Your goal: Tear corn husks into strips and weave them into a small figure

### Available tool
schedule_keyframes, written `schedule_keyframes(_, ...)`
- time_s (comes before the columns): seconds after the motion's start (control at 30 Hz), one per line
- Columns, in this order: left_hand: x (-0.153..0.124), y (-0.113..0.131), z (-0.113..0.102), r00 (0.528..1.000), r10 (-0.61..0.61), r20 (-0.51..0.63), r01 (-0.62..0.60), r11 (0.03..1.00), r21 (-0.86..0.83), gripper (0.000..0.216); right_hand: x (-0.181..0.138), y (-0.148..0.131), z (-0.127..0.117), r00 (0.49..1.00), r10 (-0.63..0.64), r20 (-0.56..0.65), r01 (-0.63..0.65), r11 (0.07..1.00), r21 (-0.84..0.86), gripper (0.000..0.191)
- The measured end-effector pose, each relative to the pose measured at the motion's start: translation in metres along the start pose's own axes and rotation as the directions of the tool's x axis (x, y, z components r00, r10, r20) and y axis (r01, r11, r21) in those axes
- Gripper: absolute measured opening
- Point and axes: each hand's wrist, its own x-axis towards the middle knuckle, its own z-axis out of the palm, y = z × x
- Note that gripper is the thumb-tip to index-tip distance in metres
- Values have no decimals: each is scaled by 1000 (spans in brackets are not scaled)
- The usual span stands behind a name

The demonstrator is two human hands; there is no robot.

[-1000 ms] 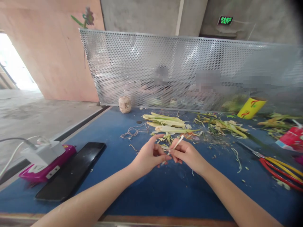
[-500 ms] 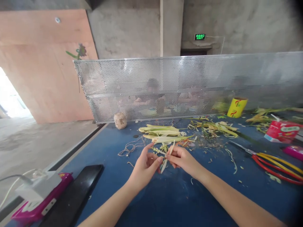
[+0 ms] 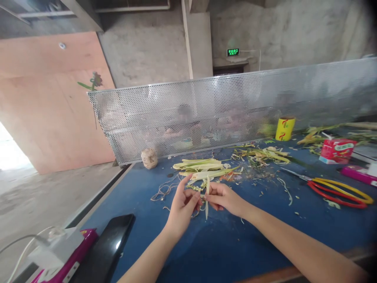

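A narrow pale strip of what looks like corn husk (image 3: pixel 207 210) stands nearly upright between my two hands, above the blue table. My right hand (image 3: pixel 226 199) pinches it near its middle between thumb and fingers. From the other side, the thumb and fingertips of my left hand (image 3: pixel 184 206) are closed on a thin piece that crosses the strip; its index finger points up. Just beyond the fingers lie small pale-green scraps (image 3: pixel 194 188) and a pile of broad husk leaves (image 3: pixel 203 165). A loose tangle of thin string (image 3: pixel 165 190) rests left of my left hand.
Red-and-yellow-handled scissors (image 3: pixel 335 192) lie at right, near a red drink carton (image 3: pixel 337 150) and a yellow roll (image 3: pixel 285 129). Husk scraps (image 3: pixel 262 155) cover the back. A black phone (image 3: pixel 108 245) and a plugged-in power strip (image 3: pixel 73 255) lie at front left. A perforated metal screen (image 3: pixel 165 118) runs behind.
The view has tilted and shifted slightly. The husk strip has turned from slanted to nearly upright. Both hands stay close together, holding at about the same place.
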Motion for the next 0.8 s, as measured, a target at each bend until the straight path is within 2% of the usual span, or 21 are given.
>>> schedule_keyframes(0.13,1,2,0,999,28,-41,-28,1000,-8,65,2,5,-2,1000,2,6,-3,998,62,32)
schedule_keyframes(0.3,4,-9,1,998,10,-68,-11,1000,-4,66,0,8,-5,1000,1,23,-2,999,43,30)
schedule_keyframes(0.5,8,-18,-3,995,-51,-87,51,999,-3,84,2,6,-5,999,-42,17,42,999,12,22)
schedule_keyframes(0.63,8,-20,-3,996,-85,-40,86,996,20,87,1,5,-7,999,-51,17,51,999,-5,18)
schedule_keyframes(0.8,7,-19,2,992,-123,1,122,988,-89,102,-1,6,-6,996,-67,59,72,994,-80,11)
